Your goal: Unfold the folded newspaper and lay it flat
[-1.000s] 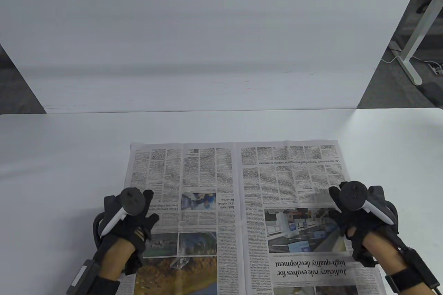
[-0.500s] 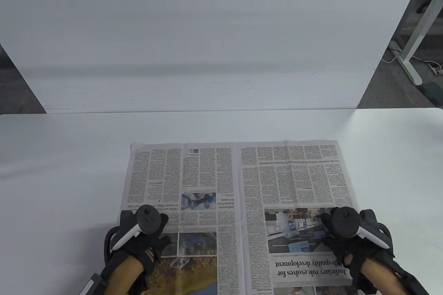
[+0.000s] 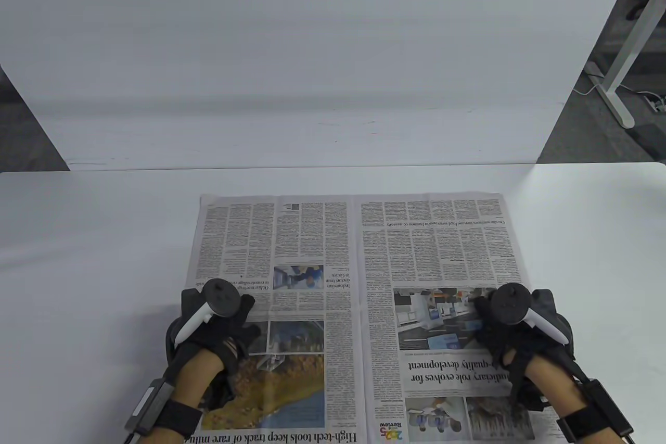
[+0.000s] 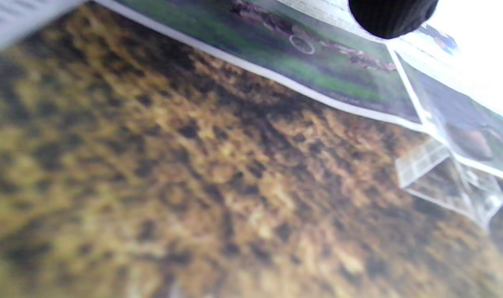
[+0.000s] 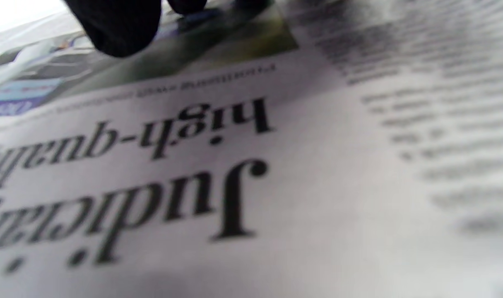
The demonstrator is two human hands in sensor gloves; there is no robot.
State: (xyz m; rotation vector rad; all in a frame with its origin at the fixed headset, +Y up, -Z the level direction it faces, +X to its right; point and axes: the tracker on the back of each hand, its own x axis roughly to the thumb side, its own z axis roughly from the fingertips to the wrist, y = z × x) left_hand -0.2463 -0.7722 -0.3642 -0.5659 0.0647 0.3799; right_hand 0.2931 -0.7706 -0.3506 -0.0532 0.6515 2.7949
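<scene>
While the newspaper (image 3: pixel 359 303) is lying opened out on the white surface (image 3: pixel 93 236), near its front edge, both hands are resting on its outer margins: the left hand (image 3: pixel 216 332) and the right hand (image 3: pixel 512 332), fingers apparently spread flat (trackers are hiding most of them). Thin newsprint is handling light, limp and tear-prone, so holding is best done by pressing at margins. Bare surface is lying open beyond the far edge and both sides.
</scene>
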